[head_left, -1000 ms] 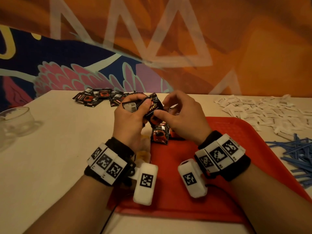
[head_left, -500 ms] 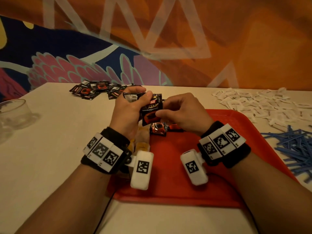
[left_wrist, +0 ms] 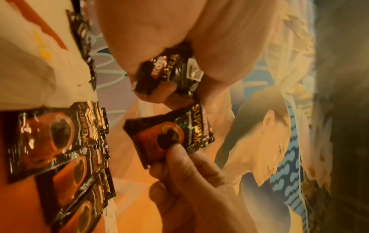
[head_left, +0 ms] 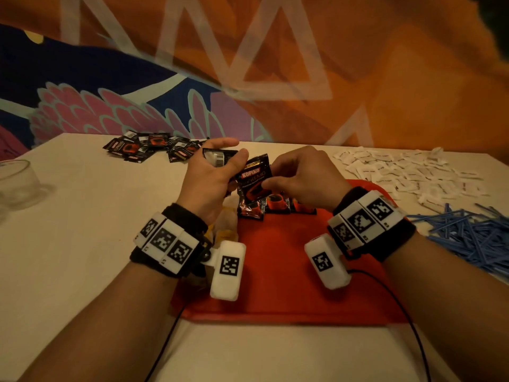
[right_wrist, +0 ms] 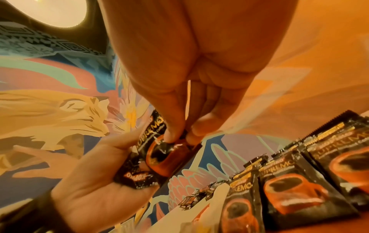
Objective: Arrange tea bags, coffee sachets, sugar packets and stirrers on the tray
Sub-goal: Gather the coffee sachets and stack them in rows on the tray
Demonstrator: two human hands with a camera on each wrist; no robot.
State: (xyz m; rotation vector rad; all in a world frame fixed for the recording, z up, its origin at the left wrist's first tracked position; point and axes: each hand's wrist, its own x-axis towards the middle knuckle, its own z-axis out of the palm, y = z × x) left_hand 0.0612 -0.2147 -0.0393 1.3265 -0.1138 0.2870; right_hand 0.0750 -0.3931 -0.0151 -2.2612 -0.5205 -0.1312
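Head view: above the red plastic tray (head_left: 275,285), my right hand (head_left: 303,177) pinches one black-and-orange foil coffee sachet (head_left: 253,179), long axis tilted, brand end up. My left hand (head_left: 209,180) grips a small stack of the same sachets (head_left: 220,158); count unclear. Three sachets (head_left: 275,206) lie in a row on the tray, more on the white bench (head_left: 68,216).

The left hand (head_left: 209,180) is hiding most of the sachets (head_left: 220,158) it is gripping, so their count is unclear. The right hand (head_left: 303,177) is covering part of the sachet row (head_left: 275,206) on the tray (head_left: 275,271). The glass (head_left: 16,183) is being cut off at the tabletop's (head_left: 82,216) left edge.
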